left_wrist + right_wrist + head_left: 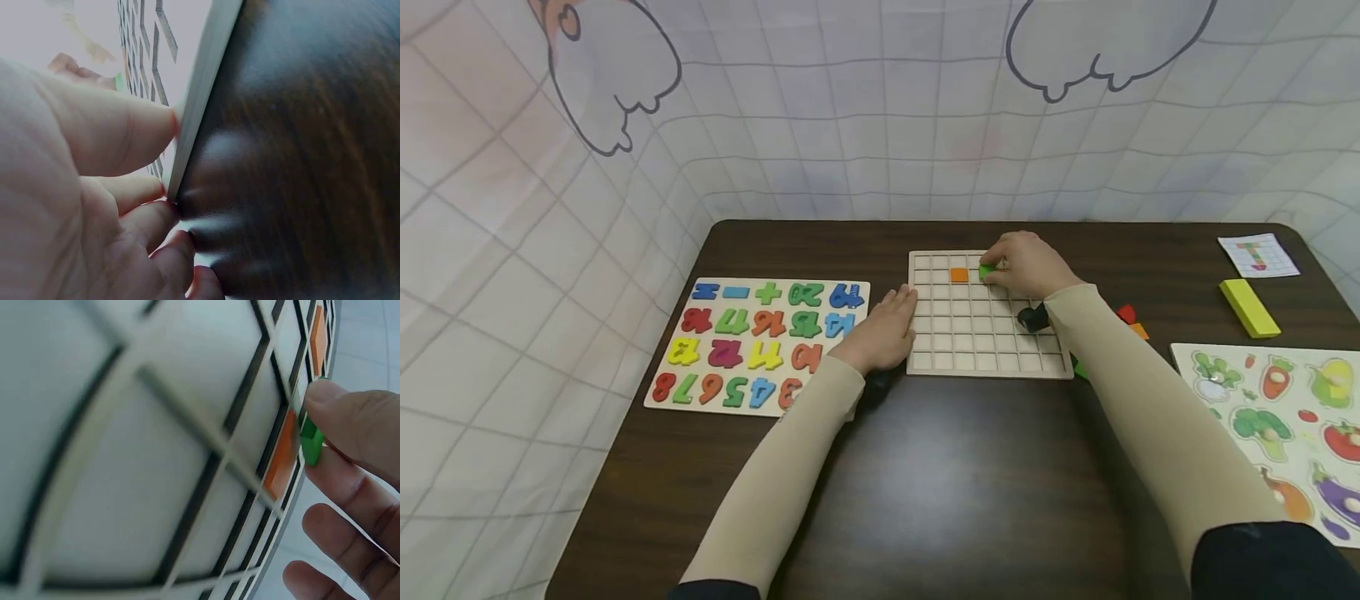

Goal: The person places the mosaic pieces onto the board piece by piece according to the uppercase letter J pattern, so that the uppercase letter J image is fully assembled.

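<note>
A pale wooden grid board [962,342] lies on the dark table. My right hand [1028,264] is over its far side, pinching a small green tile [311,444] between thumb and finger. Close to that tile, an orange tile [281,453] sits in a grid cell in the right wrist view, and a second orange tile [317,340] shows farther along. The head view shows one orange tile [958,274] left of the right hand. At the board's left edge, my left hand [886,331] rests with its fingers extended, thumb and fingertips touching the side.
Left of the grid stands a board of colourful number pieces [655,402]. Partly behind the right forearm are a red piece [1126,313], an orange piece [1139,331] and a green piece [1081,370]. Farther right lie a vegetable puzzle [1303,492], a yellow block [1250,308] and a picture card [1277,260].
</note>
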Demonstrator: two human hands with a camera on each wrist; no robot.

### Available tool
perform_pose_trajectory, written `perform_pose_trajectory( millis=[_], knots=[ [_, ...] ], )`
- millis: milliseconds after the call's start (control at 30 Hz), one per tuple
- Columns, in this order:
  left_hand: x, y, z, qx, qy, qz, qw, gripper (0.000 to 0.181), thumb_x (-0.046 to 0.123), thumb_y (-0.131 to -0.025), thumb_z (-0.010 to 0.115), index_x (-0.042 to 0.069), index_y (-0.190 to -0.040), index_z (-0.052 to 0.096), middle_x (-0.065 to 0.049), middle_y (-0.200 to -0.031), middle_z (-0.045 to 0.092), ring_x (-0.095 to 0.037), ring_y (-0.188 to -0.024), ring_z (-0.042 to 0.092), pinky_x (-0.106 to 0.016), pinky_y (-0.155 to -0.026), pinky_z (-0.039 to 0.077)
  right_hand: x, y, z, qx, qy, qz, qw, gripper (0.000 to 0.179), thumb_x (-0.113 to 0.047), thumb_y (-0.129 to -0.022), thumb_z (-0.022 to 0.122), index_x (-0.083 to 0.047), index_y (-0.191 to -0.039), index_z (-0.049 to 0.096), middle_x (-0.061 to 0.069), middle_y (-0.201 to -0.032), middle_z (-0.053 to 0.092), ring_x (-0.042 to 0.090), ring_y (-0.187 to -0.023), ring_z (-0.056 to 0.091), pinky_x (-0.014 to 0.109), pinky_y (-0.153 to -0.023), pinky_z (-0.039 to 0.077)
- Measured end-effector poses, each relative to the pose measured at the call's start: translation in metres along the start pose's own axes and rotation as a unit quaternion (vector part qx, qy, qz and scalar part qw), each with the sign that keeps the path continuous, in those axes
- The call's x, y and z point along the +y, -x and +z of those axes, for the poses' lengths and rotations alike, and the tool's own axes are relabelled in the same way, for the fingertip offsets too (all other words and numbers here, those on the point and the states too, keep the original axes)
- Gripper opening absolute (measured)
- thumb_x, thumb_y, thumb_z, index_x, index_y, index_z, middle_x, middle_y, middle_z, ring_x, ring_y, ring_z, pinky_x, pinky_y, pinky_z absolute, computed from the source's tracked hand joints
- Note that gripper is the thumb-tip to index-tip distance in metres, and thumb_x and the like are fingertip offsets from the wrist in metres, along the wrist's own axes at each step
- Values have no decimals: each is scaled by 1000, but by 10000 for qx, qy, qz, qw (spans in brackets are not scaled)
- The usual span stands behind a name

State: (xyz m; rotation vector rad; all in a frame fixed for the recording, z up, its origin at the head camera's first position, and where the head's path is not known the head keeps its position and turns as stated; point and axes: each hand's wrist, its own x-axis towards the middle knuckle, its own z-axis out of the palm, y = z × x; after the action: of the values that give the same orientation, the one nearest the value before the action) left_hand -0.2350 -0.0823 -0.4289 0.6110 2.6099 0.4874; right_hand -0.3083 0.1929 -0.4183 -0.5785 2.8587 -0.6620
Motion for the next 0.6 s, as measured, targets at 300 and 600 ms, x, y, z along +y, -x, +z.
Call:
perform_pose_trajectory(
  millis=[300,600],
  knots=[
    [4,-1,0,44,-143,71,9999,64,23,-111,38,4,-167,12,-14,-176,7,-32,-165,8,-44,-135,14,-7,-5,2,-162,146,87,9997,28,-18,-92,79,-9,-119,79,14,-125,71,36,-119,59,55,-114,42],
    [-1,2,-1,35,-70,15,10000,64,23,-111,37,4,-167,12,-15,-176,7,-33,-165,8,-45,-135,14,-10,-5,5,-71,125,72,9999,35,-22,-90,82,-11,-124,77,13,-127,68,36,-121,58,54,-111,45]
  ],
)
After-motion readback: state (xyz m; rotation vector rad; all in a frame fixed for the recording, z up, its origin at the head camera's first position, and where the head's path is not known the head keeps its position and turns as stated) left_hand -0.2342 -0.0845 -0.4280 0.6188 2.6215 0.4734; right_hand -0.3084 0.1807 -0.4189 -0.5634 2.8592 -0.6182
